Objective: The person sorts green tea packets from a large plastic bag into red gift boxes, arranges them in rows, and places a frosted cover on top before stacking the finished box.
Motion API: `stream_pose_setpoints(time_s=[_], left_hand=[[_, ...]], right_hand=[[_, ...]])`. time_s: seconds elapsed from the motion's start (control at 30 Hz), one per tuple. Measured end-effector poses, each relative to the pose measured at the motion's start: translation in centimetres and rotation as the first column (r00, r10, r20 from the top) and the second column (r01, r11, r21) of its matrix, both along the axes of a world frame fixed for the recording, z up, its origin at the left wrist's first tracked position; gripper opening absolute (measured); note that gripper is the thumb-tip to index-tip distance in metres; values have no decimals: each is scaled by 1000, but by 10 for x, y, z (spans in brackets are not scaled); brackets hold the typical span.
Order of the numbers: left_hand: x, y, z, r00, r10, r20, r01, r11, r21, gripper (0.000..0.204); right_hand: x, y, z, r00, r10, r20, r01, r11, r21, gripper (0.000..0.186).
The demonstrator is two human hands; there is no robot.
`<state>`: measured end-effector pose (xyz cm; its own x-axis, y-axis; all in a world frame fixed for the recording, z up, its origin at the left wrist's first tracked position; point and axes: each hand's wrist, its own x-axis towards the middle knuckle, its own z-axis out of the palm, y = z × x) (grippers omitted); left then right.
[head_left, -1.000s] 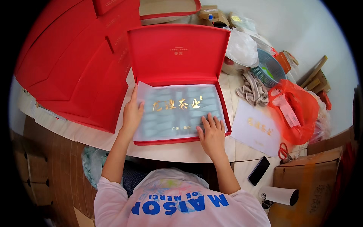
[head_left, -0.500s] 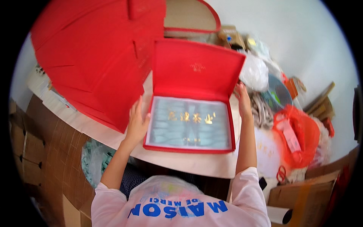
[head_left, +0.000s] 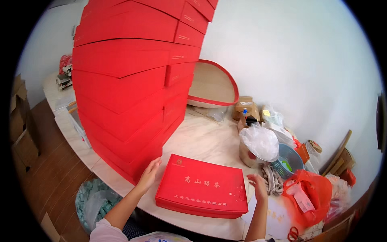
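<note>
A closed red gift box (head_left: 202, 184) with gold lettering lies flat on the pale tabletop (head_left: 193, 133) in front of me. Off its left side is my left hand (head_left: 149, 174), fingers stretched out, close to the foot of the tall stack of red boxes (head_left: 121, 88). On the other side, my right hand (head_left: 258, 186) is raised just beyond the box's right edge with its fingers apart. Neither hand holds anything. The contents of the box are hidden under its lid.
A tray with a red rim (head_left: 213, 82) leans behind the stack. Along the right stand a pot with a plastic bag (head_left: 258, 145), a blue basket (head_left: 291, 161), an orange-red bag (head_left: 308, 193) and red scissors (head_left: 293, 233). A bag of green packets (head_left: 96, 205) is below left.
The box's lid was up, showing pale packets under a translucent printed sheet; now it is down. Both hands have come away from the box sides. The view has tilted upward.
</note>
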<state>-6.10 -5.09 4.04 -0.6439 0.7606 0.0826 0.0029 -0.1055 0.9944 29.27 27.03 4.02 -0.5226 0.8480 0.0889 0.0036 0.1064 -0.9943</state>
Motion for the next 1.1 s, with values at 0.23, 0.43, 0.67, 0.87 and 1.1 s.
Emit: stream_pose_setpoints(time_s=[0.23, 0.43, 0.67, 0.87, 1.1], left_hand=[[38, 4, -17, 992, -94, -89, 76, 978, -192, 67], [44, -12, -13, 957, -213, 198, 236, 966, -103, 58], [49, -14, -5, 945, -202, 258, 238, 964, -116, 59], [46, -14, -2, 953, -224, 204, 254, 957, -139, 60], [46, -14, -2, 905, -172, 389, 248, 956, -154, 57]], right_hand=[[21, -76, -25, 999, 28, 23, -19, 941, -338, 52], [22, -77, -25, 998, 66, 4, -58, 905, -422, 47], [23, -86, -24, 998, 67, 8, -56, 880, -472, 49], [22, -80, -26, 997, 67, 42, -44, 914, -402, 48], [14, -89, -10, 999, -49, 6, 44, 836, -547, 41]])
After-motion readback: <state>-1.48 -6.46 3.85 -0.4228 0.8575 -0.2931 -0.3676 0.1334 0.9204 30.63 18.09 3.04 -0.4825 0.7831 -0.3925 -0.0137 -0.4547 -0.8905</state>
